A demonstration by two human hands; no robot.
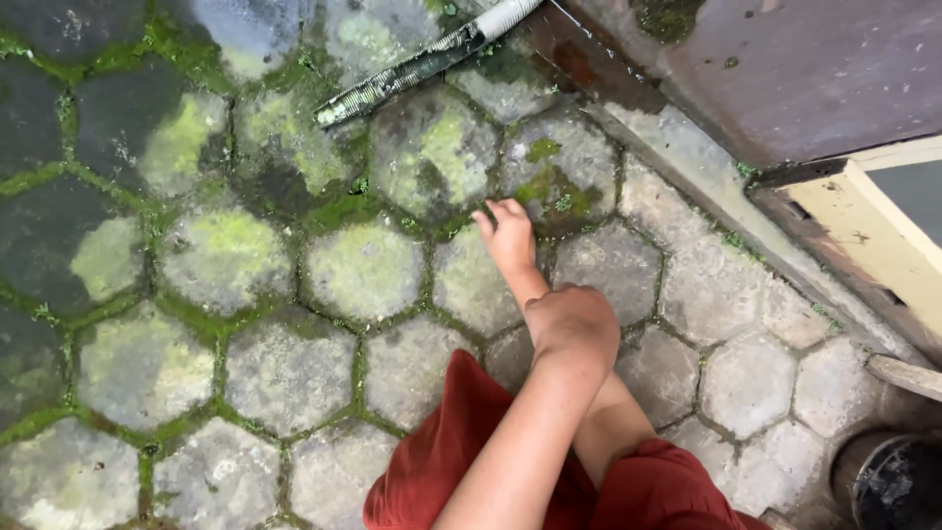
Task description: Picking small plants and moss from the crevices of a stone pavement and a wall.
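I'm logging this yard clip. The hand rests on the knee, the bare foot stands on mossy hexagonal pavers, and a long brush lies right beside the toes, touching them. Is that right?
Not quite. In the head view the brush lies well apart from the foot, farther out by the wall's edge, touching nothing of it. The rest holds: the hand rests on the knee, and the foot stands on mossy hexagonal pavers.

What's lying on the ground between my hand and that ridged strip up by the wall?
Nothing loose: the head view shows only mossy hexagonal paving stones between the right hand and the ridged strip.
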